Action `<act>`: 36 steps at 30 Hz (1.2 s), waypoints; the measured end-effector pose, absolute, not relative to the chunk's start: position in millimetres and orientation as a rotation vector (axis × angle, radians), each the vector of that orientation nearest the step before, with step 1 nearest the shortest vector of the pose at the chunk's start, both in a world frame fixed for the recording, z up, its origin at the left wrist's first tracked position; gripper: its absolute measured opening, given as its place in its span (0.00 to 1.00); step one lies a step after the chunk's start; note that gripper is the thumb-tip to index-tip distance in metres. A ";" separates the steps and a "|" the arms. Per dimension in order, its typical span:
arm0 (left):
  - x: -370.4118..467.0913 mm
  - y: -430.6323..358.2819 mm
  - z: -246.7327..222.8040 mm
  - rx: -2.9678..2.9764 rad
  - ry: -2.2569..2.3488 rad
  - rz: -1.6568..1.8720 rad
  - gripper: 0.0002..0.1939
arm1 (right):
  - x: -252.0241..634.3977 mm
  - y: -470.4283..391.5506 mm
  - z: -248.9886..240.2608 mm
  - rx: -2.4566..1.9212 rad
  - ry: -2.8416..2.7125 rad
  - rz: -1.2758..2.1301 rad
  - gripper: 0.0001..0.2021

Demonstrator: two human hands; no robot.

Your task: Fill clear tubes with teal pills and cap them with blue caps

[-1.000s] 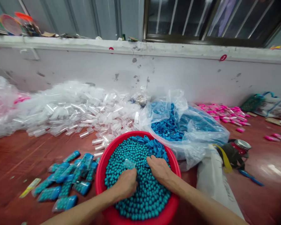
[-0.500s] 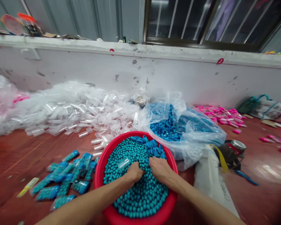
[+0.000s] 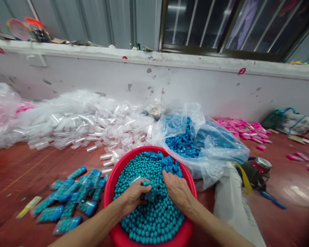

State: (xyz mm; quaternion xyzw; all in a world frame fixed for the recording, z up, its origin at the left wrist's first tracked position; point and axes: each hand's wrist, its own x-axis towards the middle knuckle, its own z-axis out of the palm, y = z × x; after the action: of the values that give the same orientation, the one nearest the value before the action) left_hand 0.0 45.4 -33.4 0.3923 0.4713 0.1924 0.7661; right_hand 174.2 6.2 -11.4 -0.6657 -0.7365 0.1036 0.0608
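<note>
Beads (image 3: 149, 230) fill red tub (image 3: 108, 192). Left hand (image 3: 134, 196): fingers clamped on clear container (image 3: 151, 195) holding beads. Right hand (image 3: 179, 190) beside blue pieces (image 3: 171, 164); cannot tell if fingers apart.

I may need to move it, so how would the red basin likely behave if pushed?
The red basin may feel heavy for its size, since teal beads cover most of its inside. Being small and round, they would probably roll and shift if it tipped. Its even curve suggests fairly stiff walls.
</note>
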 end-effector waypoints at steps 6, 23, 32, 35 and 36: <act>-4.2 37.3 -29.3 0.786 0.933 0.454 0.21 | 161.5 6.9 2.6 -1.770 -2.123 0.664 0.12; -8.0 28.2 -23.2 0.861 0.975 0.590 0.29 | 149.1 4.2 -6.7 -1.549 -1.798 0.916 0.09; 0.0 24.2 -26.0 0.900 1.105 0.739 0.31 | 142.9 1.6 -12.8 -1.489 -2.009 0.802 0.06; 2.5 25.7 -24.6 0.824 1.082 0.824 0.26 | 138.6 -0.3 -12.6 -1.540 -2.091 0.737 0.20; 2.9 26.4 -22.9 0.802 1.071 0.848 0.24 | 136.9 -0.8 -11.7 -1.560 -2.100 0.723 0.24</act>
State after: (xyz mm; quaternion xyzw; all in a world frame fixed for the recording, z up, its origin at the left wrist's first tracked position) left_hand 2.9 26.4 -22.9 0.3603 0.4814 0.3810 0.7023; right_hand 136.9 -0.8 -11.7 -0.5617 -0.7561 0.2602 0.2122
